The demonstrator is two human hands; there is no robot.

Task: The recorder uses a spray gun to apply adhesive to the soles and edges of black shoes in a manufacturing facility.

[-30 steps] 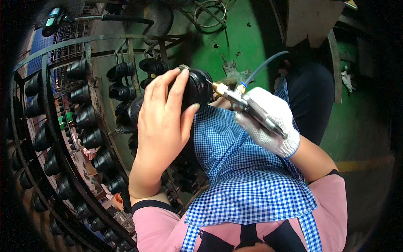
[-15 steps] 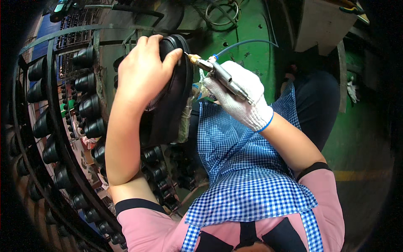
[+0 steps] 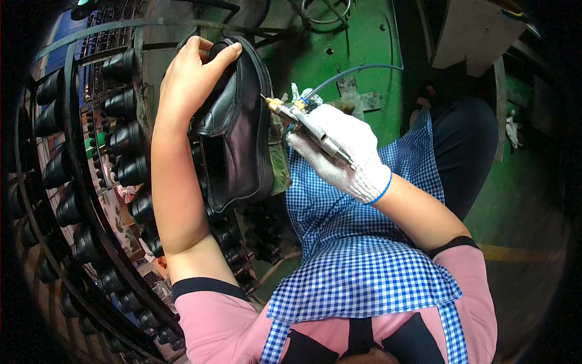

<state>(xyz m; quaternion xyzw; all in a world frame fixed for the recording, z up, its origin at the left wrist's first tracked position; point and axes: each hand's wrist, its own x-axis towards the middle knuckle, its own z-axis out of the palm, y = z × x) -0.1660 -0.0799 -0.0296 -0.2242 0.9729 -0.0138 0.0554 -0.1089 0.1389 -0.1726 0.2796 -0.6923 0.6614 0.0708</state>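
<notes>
Racks [image 3: 73,200] of curved dark metal fill the far left, and their rails carry rows of black shoes [image 3: 124,139] set with the toes pointing out toward the person. Just right of them the bare left hand [image 3: 191,82] is raised, its fingers curled over the top end of a black leather shoe [image 3: 242,127], gripping it firmly with the thumb hidden behind. That shoe hangs in the air between rack and lap, its long axis running nearly up and down in the picture; the end under the fingers lies farther from the person, the other end nearer, and the sole edge faces right. A greenish strip [image 3: 280,164] shows along that edge. Right of the shoe, the right hand [image 3: 342,151], in a white knit glove, is closed around a slim metal tool [image 3: 309,127] whose brass tip points left and up, almost touching the shoe's side. A pale blue hose [image 3: 351,71] arcs away from the tool over the green floor [image 3: 364,36]. Below lies a blue checked apron [image 3: 364,255].
</notes>
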